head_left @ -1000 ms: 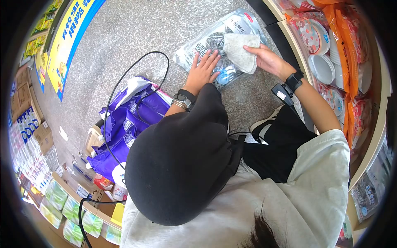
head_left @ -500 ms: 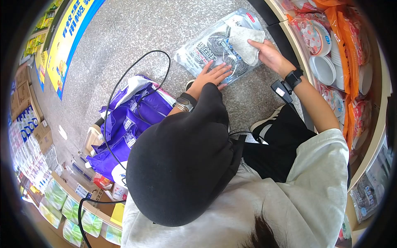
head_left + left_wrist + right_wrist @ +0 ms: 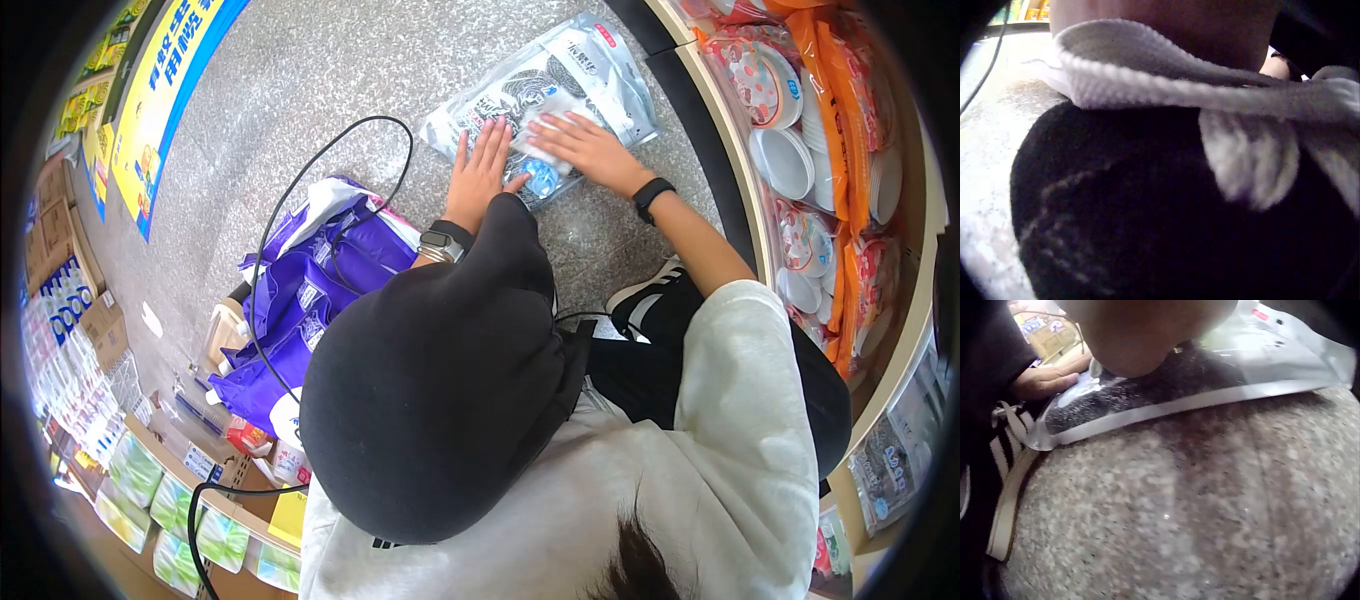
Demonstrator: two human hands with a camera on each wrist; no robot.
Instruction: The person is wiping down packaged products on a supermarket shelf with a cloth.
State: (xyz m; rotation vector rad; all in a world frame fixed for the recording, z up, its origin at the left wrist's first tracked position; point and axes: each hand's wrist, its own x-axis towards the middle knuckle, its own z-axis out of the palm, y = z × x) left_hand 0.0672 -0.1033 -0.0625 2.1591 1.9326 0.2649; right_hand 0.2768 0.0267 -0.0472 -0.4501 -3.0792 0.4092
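Note:
A clear and silver plastic bag of steel wool scourers lies flat on the speckled floor. My left hand rests on its near left part with the fingers straight. On the bag's middle my right hand lies palm down, fingers extended over a pale grey cloth that it partly covers. Between the hands a round blue patch shows through the bag. In the right wrist view the bag's edge lies along the floor, with the left hand beyond it.
Purple bags stand left of the left arm, with a black cable looping past. At right, a shelf holds packs of paper plates. A black shoe with white laces fills the left wrist view; another shoe shows below the bag.
My right hand has come down and left from the bag's right side, going from pinching the cloth to lying flat over it. My left hand has shifted slightly left on the bag.

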